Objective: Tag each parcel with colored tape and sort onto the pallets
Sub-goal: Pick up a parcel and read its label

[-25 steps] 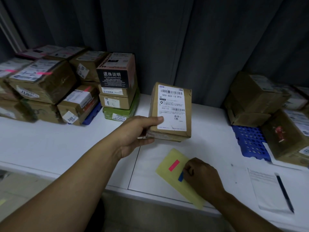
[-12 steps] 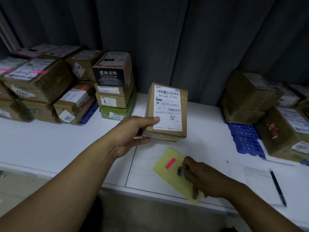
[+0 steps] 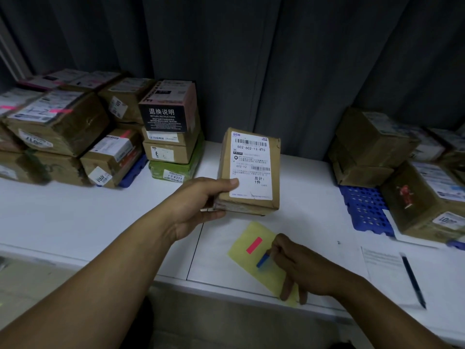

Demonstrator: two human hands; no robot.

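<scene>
**White table** (image 3: 75, 217): top in panels, with one seam (image 3: 195, 250) running front to back just left of the yellow sheet.

Lying directly on it:
1. Yellow sheet (image 3: 254, 233): set askew, its near corner reaching the table's front edge.
2. White paper sheet (image 3: 382, 268): right of the yellow sheet, with a dark pen (image 3: 412, 280) on top.
3. Blue plastic pallet (image 3: 364, 210): perforated, behind and right of the yellow sheet, partly under brown parcels (image 3: 427, 205).
4. Second blue pallet (image 3: 133, 171): behind and far left of the yellow sheet, mostly hidden under stacked parcels.
5. Green parcel (image 3: 173, 170): behind and left of the yellow sheet, just beside the second blue pallet, with smaller boxes stacked on it.
</scene>
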